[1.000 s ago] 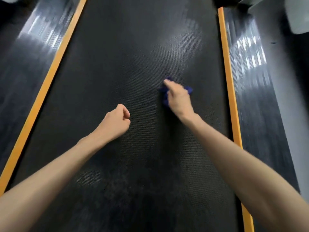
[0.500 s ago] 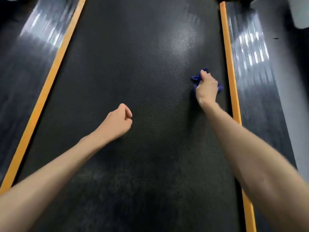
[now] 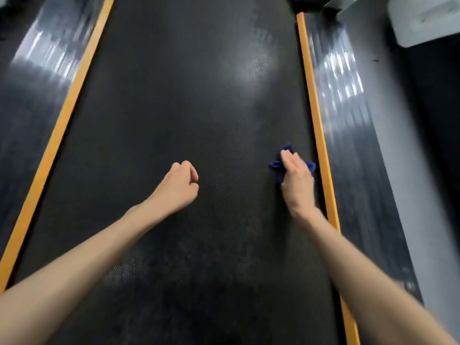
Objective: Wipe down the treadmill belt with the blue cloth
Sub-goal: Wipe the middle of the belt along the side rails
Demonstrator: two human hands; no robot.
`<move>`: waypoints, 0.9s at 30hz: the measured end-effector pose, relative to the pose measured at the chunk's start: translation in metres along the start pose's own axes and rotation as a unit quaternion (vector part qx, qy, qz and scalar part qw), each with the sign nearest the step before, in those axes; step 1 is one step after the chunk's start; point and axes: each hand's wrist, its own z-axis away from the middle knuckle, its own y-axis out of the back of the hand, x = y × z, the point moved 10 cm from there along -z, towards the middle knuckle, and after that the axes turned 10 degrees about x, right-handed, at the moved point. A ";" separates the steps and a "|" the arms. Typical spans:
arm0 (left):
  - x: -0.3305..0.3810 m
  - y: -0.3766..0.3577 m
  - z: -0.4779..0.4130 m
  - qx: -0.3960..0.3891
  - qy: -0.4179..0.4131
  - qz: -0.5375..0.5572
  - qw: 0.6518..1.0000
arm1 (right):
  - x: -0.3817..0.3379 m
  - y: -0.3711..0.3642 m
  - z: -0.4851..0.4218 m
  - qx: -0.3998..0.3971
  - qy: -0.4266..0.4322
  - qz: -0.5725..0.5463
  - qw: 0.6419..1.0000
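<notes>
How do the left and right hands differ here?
The left hand is curled in an empty fist; the right hand lies flat, pressing the blue cloth. The left is mid-belt; the right is beside the right orange strip. Both are over the treadmill belt.

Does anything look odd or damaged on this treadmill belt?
Nothing looks damaged. The belt only shows dull, mottled patches nearer the person, perhaps dirt or damp. The blue cloth sits bunched under the right hand.

Dim scene — glare patch on the belt (image 3: 251, 70), streaky reflections on side rails (image 3: 341, 78), edges blurred.
</notes>
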 end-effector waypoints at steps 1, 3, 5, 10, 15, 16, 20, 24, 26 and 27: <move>0.001 -0.001 0.004 -0.009 -0.005 -0.007 1.000 | -0.008 -0.010 0.023 -0.017 -0.032 -0.012 0.999; 0.001 -0.002 0.012 -0.019 -0.013 -0.016 1.000 | -0.048 -0.035 0.090 -0.098 0.021 -0.035 0.994; 0.001 -0.001 0.017 -0.018 -0.018 -0.017 1.000 | -0.080 -0.036 0.142 -0.144 0.187 -0.021 0.972; -0.007 -0.005 0.028 -0.023 -0.023 -0.020 0.999 | -0.020 0.008 0.078 -0.092 0.224 0.019 0.970; -0.005 -0.006 0.033 -0.026 -0.029 -0.015 0.999 | 0.010 0.003 0.047 -0.014 -0.055 0.043 0.997; -0.004 -0.004 0.032 -0.023 -0.032 -0.012 0.999 | -0.001 0.001 0.066 -0.023 -0.045 0.042 0.998; -0.008 0.003 0.026 -0.013 -0.030 -0.009 0.999 | -0.016 0.009 0.152 -0.169 0.079 0.048 0.981; -0.011 0.002 0.026 -0.015 -0.020 -0.013 1.000 | 0.008 0.026 0.098 -0.130 0.094 0.112 0.981; -0.009 -0.003 0.028 -0.025 -0.021 -0.011 0.999 | 0.011 0.030 0.064 -0.104 0.057 0.136 0.984; -0.007 -0.006 0.029 -0.029 -0.023 -0.008 0.999 | 0.013 0.033 0.054 -0.085 0.045 0.153 0.984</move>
